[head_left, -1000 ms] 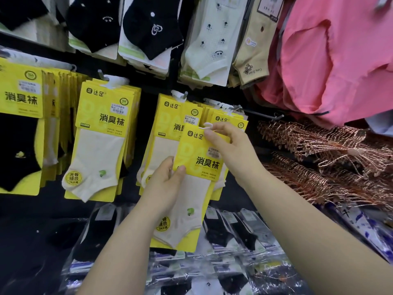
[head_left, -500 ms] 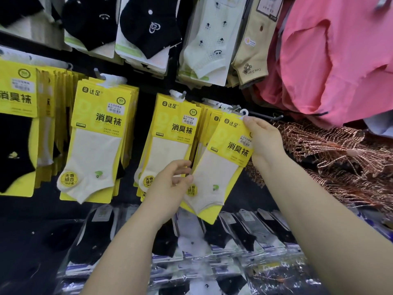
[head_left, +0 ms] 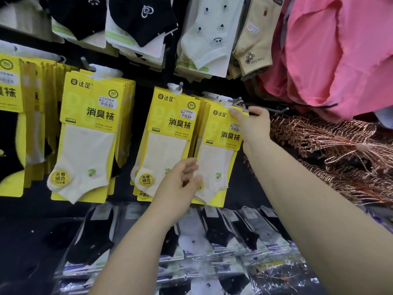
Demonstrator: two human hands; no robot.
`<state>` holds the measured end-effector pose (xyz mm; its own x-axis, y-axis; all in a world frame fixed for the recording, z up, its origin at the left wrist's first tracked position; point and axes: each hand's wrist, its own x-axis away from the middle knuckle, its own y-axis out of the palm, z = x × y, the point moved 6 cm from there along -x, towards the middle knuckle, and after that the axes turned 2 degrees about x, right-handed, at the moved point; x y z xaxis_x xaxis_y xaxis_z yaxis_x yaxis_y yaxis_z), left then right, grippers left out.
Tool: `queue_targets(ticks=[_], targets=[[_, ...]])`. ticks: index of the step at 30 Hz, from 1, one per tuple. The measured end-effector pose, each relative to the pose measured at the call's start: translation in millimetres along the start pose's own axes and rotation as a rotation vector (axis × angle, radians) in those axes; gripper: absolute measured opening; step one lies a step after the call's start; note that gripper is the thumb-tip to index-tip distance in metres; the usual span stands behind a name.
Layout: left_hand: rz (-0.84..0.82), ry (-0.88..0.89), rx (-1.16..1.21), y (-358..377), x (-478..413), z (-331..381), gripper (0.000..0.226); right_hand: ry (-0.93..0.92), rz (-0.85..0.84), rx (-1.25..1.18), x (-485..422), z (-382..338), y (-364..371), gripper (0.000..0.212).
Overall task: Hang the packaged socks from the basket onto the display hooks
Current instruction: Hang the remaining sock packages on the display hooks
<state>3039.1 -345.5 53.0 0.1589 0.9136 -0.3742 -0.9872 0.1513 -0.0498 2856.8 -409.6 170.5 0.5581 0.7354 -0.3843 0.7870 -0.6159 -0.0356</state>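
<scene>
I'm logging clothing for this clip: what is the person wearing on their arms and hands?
Nothing worn shows: the left hand and right hand are ungloved, with no rings, watch or bracelet, and no sleeve comes into view on either arm.

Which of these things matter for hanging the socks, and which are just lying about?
In the job: sock pack, pinched at its top by the right hand and held low by the left hand; hook beside the right hand; hung yellow packs.
Lying about: pink garment; copper hangers; bagged black socks below; beige socks above.
</scene>
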Motion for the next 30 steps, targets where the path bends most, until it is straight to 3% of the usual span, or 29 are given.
queue_targets(ticks=[6,8,11,12,15,21,30], targets=[[-0.109,0.157,-0.261,29.1,-16.0,34.9,0.066,-0.115,-0.144,0.156,15.4,28.5,-7.5,0.069],[-0.104,0.154,-0.340,34.3,-40.1,45.4,0.067,-0.167,-0.224,0.154,14.6,25.6,-1.6,0.064],[-0.007,0.050,-0.304,34.8,-78.3,49.9,0.071,-0.145,-0.337,0.095,9.1,22.5,18.0,0.039],[0.026,0.008,-0.264,34.1,-87.4,46.1,0.072,-0.116,-0.345,0.098,6.2,24.2,25.0,0.044],[0.051,-0.040,-0.168,35.3,-104.0,33.7,0.072,-0.049,-0.326,0.128,-4.7,32.7,40.7,0.055],[0.074,-0.123,-0.233,32.6,-126.3,16.5,0.072,-0.060,-0.206,0.087,-24.0,45.3,51.1,0.039],[0.088,-0.219,-0.288,42.7,-119.2,21.9,0.079,-0.012,-0.169,0.060,-31.6,44.8,47.4,0.040]])
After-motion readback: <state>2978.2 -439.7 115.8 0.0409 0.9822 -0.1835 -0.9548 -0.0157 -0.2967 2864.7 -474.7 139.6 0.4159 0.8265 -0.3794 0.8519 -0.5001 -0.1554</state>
